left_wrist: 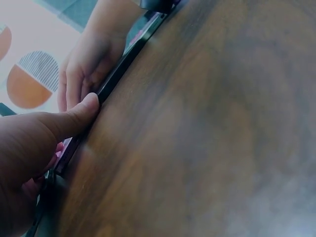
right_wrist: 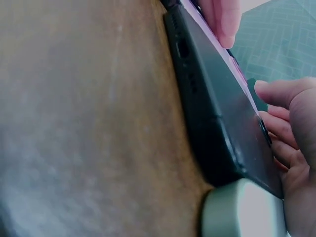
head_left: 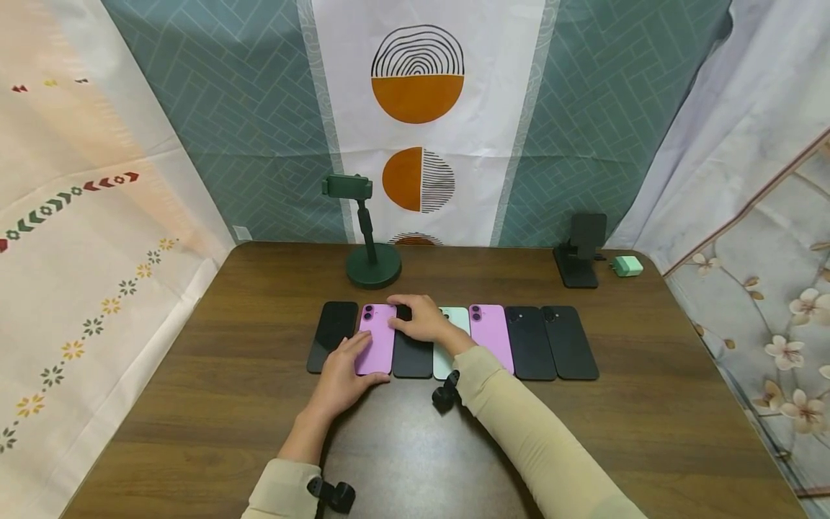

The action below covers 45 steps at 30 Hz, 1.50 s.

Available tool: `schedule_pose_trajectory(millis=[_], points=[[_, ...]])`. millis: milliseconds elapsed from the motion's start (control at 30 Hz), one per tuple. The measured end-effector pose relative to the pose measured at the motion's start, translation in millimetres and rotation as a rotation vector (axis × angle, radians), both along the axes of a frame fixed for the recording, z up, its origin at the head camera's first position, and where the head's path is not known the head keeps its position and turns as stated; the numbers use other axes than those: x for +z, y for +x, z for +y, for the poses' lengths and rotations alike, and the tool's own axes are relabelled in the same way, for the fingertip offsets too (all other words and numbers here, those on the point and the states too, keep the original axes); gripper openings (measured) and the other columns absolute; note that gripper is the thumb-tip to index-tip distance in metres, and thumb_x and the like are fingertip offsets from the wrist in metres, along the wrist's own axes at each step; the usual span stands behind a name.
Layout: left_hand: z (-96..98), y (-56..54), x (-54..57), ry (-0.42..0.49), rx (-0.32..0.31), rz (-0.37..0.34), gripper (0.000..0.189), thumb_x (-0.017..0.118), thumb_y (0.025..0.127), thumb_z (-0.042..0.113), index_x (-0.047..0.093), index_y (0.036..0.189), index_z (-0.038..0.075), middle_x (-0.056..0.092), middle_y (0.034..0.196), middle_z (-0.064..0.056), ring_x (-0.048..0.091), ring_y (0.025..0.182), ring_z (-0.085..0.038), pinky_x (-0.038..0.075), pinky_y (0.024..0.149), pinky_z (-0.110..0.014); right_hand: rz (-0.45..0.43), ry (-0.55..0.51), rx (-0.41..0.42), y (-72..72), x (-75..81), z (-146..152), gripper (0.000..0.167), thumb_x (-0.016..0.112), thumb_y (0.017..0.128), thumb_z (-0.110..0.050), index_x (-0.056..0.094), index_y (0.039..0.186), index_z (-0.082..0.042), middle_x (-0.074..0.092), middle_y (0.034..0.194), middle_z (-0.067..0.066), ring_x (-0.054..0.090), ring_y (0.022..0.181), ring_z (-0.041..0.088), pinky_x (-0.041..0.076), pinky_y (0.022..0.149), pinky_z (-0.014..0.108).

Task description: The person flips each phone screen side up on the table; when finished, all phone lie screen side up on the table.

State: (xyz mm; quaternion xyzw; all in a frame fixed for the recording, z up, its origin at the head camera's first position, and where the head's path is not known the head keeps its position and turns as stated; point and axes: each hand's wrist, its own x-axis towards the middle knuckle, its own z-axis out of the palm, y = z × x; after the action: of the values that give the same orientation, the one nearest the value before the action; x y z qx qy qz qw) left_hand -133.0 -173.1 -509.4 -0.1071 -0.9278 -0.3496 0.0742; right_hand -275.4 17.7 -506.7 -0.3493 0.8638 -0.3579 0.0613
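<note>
On the counter point(head_left: 194, 404), a black phone point(head_left: 333, 333) lies left of the left pink phone point(head_left: 379, 346). The left grip point(head_left: 339, 376), spread wide, lies over the left pink phone's left and lower edges; right of it, the right grip point(head_left: 418, 321), also wide, covers a second black phone's point(head_left: 413, 360) top.

Seven phones point(head_left: 493, 335), two stands point(head_left: 374, 268), one charger point(head_left: 627, 267), two wrist cameras point(head_left: 444, 395)
</note>
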Motion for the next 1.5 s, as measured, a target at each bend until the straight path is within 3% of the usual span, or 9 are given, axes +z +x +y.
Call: schedule_pose_trajectory(millis=[100, 367, 700, 933, 1100, 1267, 1500], points=[[-0.5, 0.6, -1.0, -0.008, -0.005, 0.004, 0.083, 0.093, 0.072, 0.028, 0.057, 0.138, -0.007, 0.054, 0.145, -0.022, 0.048, 0.138, -0.037, 0.027, 0.119, -0.053, -0.023, -0.025, 0.006, 0.8, 0.0, 1, 0.047, 0.071, 0.094, -0.015, 0.061, 0.137, -0.002, 0.066, 0.132, 0.011, 0.057, 0.129, 0.026, 0.041, 0.112, 0.041], [-4.4, 2.1, -0.5, 0.019, -0.04, 0.029, 0.081, 0.093, 0.073, 0.028, 0.059, 0.138, -0.005, 0.055, 0.145, -0.022, 0.05, 0.136, -0.037, 0.029, 0.117, -0.054, -0.089, -0.108, 0.017, -1.0, 2.2, 5, 0.045, 0.069, 0.09, 0.002, 0.061, 0.135, 0.002, 0.065, 0.132, 0.014, 0.057, 0.129, 0.026, 0.043, 0.111, 0.041], [-10.3, 1.2, 1.9, 0.073, -0.101, 0.007, 0.071, 0.087, 0.082, 0.027, 0.058, 0.141, -0.001, 0.051, 0.15, -0.015, 0.045, 0.14, -0.037, 0.031, 0.116, -0.053, -0.093, -0.28, 0.018, -3.3, 3.6, 7, 0.053, 0.084, 0.08, 0.001, 0.064, 0.129, 0.005, 0.071, 0.122, 0.016, 0.067, 0.114, 0.026, 0.05, 0.103, 0.038], [-12.6, -0.4, 4.9, 0.104, -0.124, -0.017, 0.076, 0.089, 0.079, 0.028, 0.056, 0.143, 0.001, 0.048, 0.153, -0.014, 0.045, 0.14, -0.039, 0.037, 0.112, -0.055, -0.085, -0.362, -0.004, -5.0, 1.5, 7, 0.052, 0.088, 0.076, 0.0, 0.067, 0.124, 0.006, 0.072, 0.116, 0.016, 0.07, 0.105, 0.026, 0.053, 0.097, 0.039], [-13.1, -2.5, 7.9, 0.124, -0.131, 0.002, 0.075, 0.088, 0.08, 0.026, 0.056, 0.142, 0.0, 0.05, 0.151, -0.015, 0.049, 0.137, -0.035, 0.041, 0.11, -0.051, -0.11, -0.369, 0.005, -5.2, 3.1, 6, 0.058, 0.089, 0.076, -0.005, 0.065, 0.128, 0.005, 0.071, 0.12, 0.016, 0.07, 0.108, 0.026, 0.054, 0.097, 0.039], [-11.5, -3.1, 11.5, 0.221, -0.164, -0.032, 0.075, 0.087, 0.081, 0.019, 0.054, 0.144, -0.002, 0.05, 0.15, -0.014, 0.058, 0.128, -0.032, 0.051, 0.1, -0.043, -0.134, -0.367, 0.028, -4.3, 7.0, 4, 0.061, 0.087, 0.079, -0.008, 0.062, 0.132, 0.007, 0.07, 0.124, 0.017, 0.068, 0.112, 0.027, 0.053, 0.1, 0.04], [-11.6, -3.5, 10.6, 0.302, -0.169, -0.069, 0.075, 0.086, 0.081, 0.015, 0.052, 0.148, 0.005, 0.05, 0.151, -0.014, 0.056, 0.131, -0.03, 0.056, 0.093, -0.034, -0.107, -0.211, 0.082, -5.8, 9.1, 3, 0.07, 0.086, 0.082, -0.017, 0.054, 0.142, 0.003, 0.067, 0.13, 0.014, 0.064, 0.121, 0.025, 0.049, 0.104, 0.038]])
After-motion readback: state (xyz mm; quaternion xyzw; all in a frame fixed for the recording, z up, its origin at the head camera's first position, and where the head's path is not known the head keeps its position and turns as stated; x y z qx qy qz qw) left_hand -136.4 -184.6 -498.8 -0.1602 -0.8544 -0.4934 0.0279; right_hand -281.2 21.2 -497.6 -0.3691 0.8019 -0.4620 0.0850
